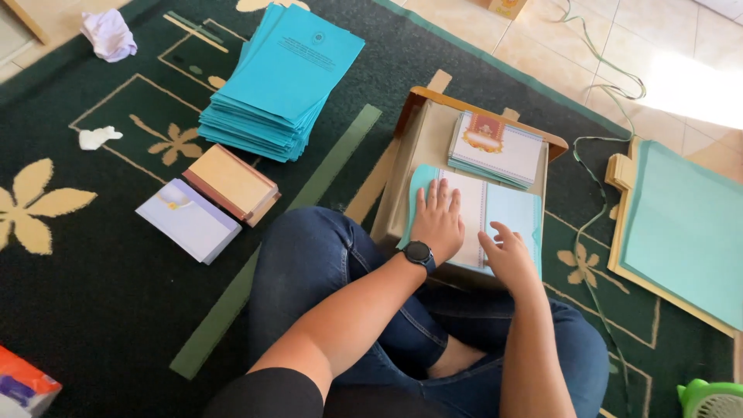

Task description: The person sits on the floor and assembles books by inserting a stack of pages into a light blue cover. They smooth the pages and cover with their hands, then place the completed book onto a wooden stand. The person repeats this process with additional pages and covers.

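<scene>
A person is sitting cross-legged on a dark green carpet [93,310] with cream flower patterns, and both hands are working over a low wooden surface [422,143] in front of the knees. The left hand [437,220], with a black watch [419,253] at the wrist, is lying flat with fingers spread, pressing down on a white sheet [470,209] that is resting inside an opened turquoise cover [511,213] at the near edge of the wooden surface; its grip is fully open and closed around nothing. The right hand [507,251] is resting just right of it on the same cover, fingers loosely curled and thumb out, touching the paper rather than clasping it. At the far side of the wooden surface, a small stack of white booklets [495,147] with a red and gold emblem is lying. Left of the wooden surface, on the carpet, a tall pile of turquoise covers [279,81] is fanning out, with a tan block of pages [231,183] and a pale lilac-edged stack [188,220] nearer the person. Right of the wooden surface, a pale green sheet on a board [681,232] is lying.
</scene>
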